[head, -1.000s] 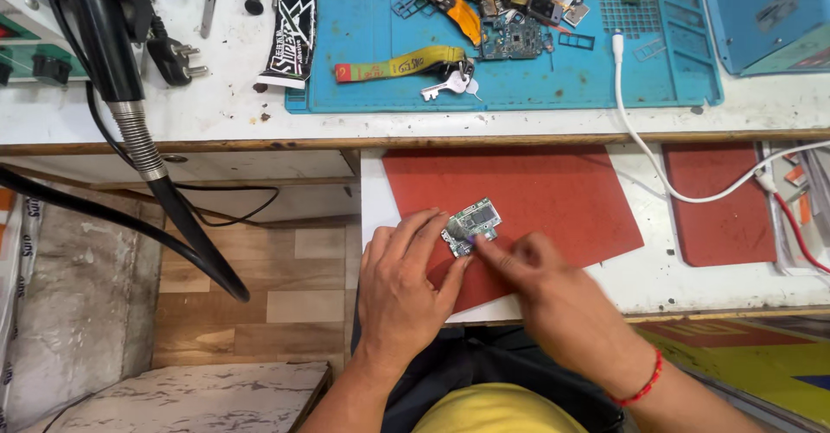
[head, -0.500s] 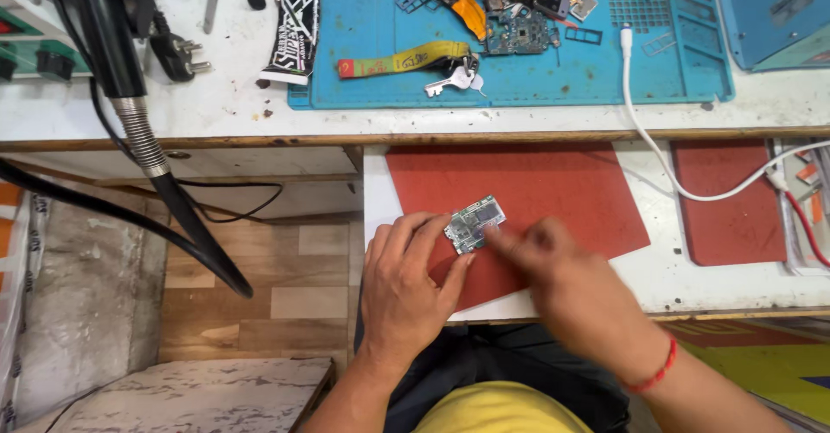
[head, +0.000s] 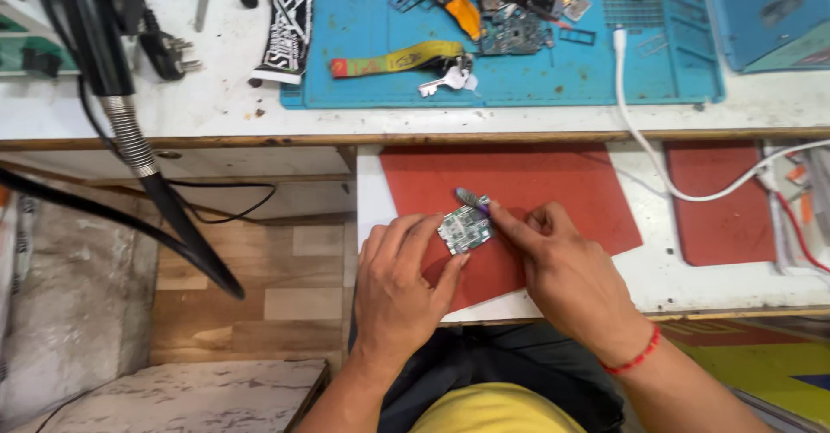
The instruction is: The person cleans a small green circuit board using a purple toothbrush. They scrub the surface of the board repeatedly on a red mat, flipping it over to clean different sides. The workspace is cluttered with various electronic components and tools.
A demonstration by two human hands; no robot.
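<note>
A small circuit board [head: 464, 229] lies on a red mat [head: 536, 182] on a pull-out white shelf. My left hand [head: 399, 290] pins the board's left and lower edges with its fingertips. My right hand [head: 566, 273] grips a thin metal tool [head: 472, 198] with a purple grip, its tip resting at the board's upper right corner. A red thread band circles my right wrist.
Above, a blue work mat [head: 519, 61] holds loose boards and parts, keys [head: 445, 80] on a yellow strap and a black tube [head: 286, 27]. A white cable [head: 657, 165] crosses the shelf to a second red mat [head: 718, 200]. A black hose [head: 147, 182] hangs left over the floor.
My right hand has shifted slightly up and right along the board, and the tool's tip now shows above the board. The left hand keeps holding the board in place.
</note>
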